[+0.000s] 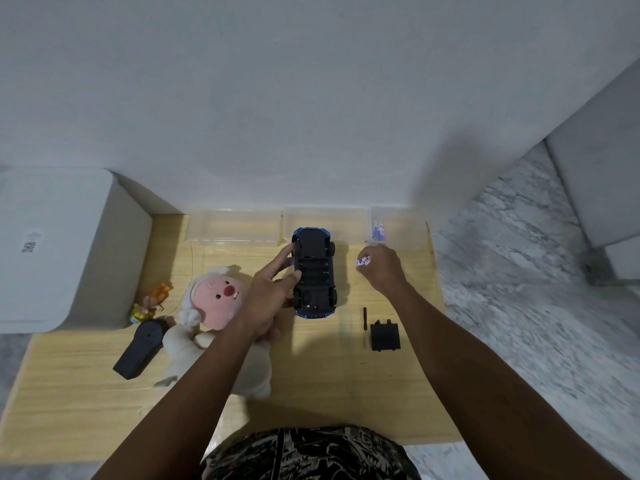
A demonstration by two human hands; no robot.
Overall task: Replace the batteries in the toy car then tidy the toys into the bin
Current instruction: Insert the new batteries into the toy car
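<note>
- We see a blue toy car (313, 271) lying upside down near the far edge of the wooden tabletop (311, 382), its black underside and open battery bay facing up.
- Our left hand (266, 299) rests against the car's left side, its grip spread with straight fingers touching the chassis.
- Our right hand (381, 268) hovers to the car's right, its grip curled and pinching a small battery (363, 262).
- The black battery cover (385, 336) and a thin screwdriver (365, 327) lie near the right edge.
- Three clear plastic bins (235, 226) line the far edge.
- A pink-faced plush toy (221, 306), a black remote control (140, 348) and a small figurine (152, 303) lie toward the left.
</note>
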